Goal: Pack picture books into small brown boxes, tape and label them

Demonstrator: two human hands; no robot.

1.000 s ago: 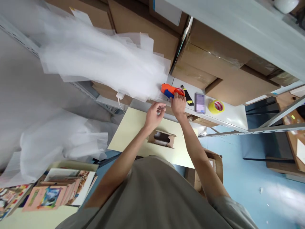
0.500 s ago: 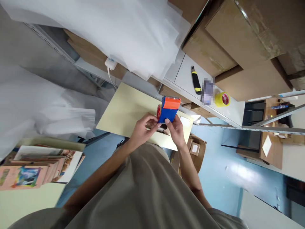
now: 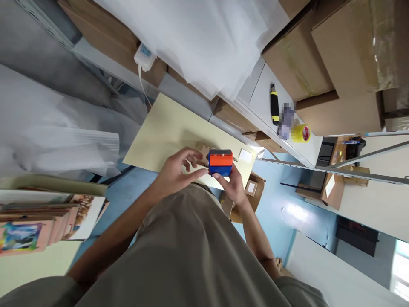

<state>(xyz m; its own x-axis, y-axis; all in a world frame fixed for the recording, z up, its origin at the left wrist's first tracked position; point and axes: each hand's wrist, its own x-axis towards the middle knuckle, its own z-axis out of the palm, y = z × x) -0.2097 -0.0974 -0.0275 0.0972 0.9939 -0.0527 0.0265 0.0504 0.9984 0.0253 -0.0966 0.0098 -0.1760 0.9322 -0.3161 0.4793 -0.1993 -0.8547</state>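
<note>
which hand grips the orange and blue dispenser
The right hand grips the dispenser, thumb on its blue part; the left hand is beside it, not wrapped around.

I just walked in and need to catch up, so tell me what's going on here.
A person's right hand grips an orange-and-blue tape dispenser above a pale yellow table. The left hand is half open beside it, thumb tip close; whether it touches is unclear. A small cardboard box on the table is partly hidden behind the hand and dispenser. On the shelf ahead lie a utility knife and a yellow tape roll.
</note>
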